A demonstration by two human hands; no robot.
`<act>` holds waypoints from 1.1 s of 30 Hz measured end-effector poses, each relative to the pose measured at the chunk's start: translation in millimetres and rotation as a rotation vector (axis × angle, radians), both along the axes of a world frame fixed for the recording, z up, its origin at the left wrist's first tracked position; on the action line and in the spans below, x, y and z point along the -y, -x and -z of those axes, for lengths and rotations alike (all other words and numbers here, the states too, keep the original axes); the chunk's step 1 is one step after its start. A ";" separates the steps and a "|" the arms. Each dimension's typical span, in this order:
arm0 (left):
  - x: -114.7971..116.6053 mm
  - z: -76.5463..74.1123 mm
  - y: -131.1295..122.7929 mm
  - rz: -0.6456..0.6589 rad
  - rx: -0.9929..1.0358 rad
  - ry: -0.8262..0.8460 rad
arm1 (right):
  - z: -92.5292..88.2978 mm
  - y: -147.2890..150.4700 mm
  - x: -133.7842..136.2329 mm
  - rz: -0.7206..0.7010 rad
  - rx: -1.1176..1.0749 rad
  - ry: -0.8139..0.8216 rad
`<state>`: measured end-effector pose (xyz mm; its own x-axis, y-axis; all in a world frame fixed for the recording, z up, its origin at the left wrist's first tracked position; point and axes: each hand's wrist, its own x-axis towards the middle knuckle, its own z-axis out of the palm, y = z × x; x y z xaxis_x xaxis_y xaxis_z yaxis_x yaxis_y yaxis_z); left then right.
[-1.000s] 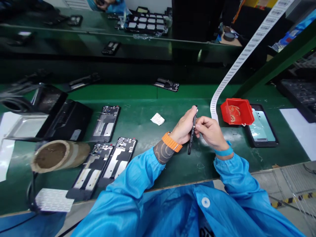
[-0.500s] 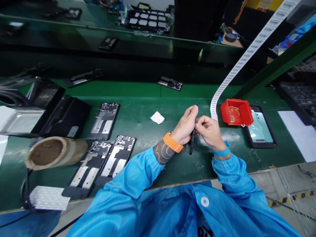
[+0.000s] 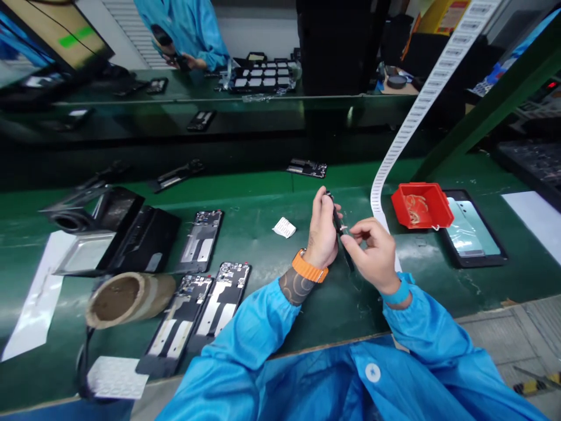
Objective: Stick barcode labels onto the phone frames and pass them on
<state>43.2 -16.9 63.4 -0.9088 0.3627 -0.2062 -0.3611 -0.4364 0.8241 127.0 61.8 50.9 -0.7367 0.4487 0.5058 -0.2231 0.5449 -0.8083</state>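
- Compared with half a second ago, my view has tipped upward, bringing more of a co-worker [image 3: 193, 32] in blue into sight.
- The black phone body [image 3: 336, 218], edge-on above the counter [image 3: 263, 257], now leans more; my left hand [image 3: 323, 231] has it gripped between thumb and fingers.
- My right hand [image 3: 376, 251] has dropped slightly, its thumb and fingers curled nearly together at the phone's edge; I can't tell whether they pinch anything.
- I count three opened phones [image 3: 202, 240] left of my hands, one red bin [image 3: 423, 204], one crumpled label [image 3: 284, 227].
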 end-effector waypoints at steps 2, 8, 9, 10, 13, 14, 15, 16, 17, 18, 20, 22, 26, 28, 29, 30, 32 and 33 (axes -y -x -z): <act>-0.5 4.6 -2.0 -0.027 -0.073 -0.005 | -0.7 -1.4 4.6 -0.014 0.057 -0.008; 0.1 19.6 -1.5 0.008 -0.321 -0.021 | -6.9 -1.5 -1.5 -0.063 0.202 0.104; 0.9 19.7 -0.9 0.038 -0.338 -0.024 | -8.5 -1.6 -4.0 -0.081 0.202 0.078; 2.1 19.0 -0.4 0.083 -0.346 -0.029 | -9.9 -1.6 -6.2 -0.099 0.195 0.035; 5.8 13.7 0.3 0.291 -0.286 -0.053 | -10.9 -0.9 -8.4 -0.125 0.163 -0.120; 6.5 11.6 0.2 0.368 -0.234 -0.050 | -10.2 -0.3 -7.6 -0.119 0.150 -0.164; 6.7 9.8 0.2 0.435 -0.169 -0.034 | -9.0 0.6 -6.6 -0.112 0.136 -0.200; 6.2 8.3 0.4 0.483 -0.097 -0.007 | -7.5 1.8 -6.3 -0.113 0.124 -0.231; 5.3 7.3 1.0 0.511 -0.027 0.024 | -5.7 3.4 -7.3 -0.127 0.117 -0.258; 4.0 6.8 2.2 0.510 0.040 0.045 | -3.4 5.3 -10.4 -0.148 0.120 -0.274; 1.6 6.7 7.2 0.453 0.178 0.031 | 2.8 9.6 -24.6 -0.140 0.152 -0.273; 1.3 7.7 15.9 0.405 0.322 -0.019 | 12.6 14.8 -48.2 0.016 0.196 -0.274; 6.8 12.3 36.6 0.452 0.451 -0.026 | 40.9 27.0 -96.5 0.321 0.447 -0.415; 8.8 16.1 42.9 0.485 0.441 -0.021 | 52.8 30.4 -107.9 0.302 0.575 -0.465; 9.2 18.3 44.6 0.501 0.435 -0.020 | 56.8 30.6 -109.4 0.288 0.603 -0.475; 9.1 20.5 45.4 0.517 0.427 -0.018 | 59.1 29.7 -108.7 0.286 0.613 -0.479; 8.5 24.6 45.5 0.551 0.410 -0.006 | 59.6 25.2 -101.9 0.273 0.619 -0.480; 8.2 26.3 45.1 0.570 0.399 0.003 | 58.2 22.1 -97.1 0.245 0.621 -0.475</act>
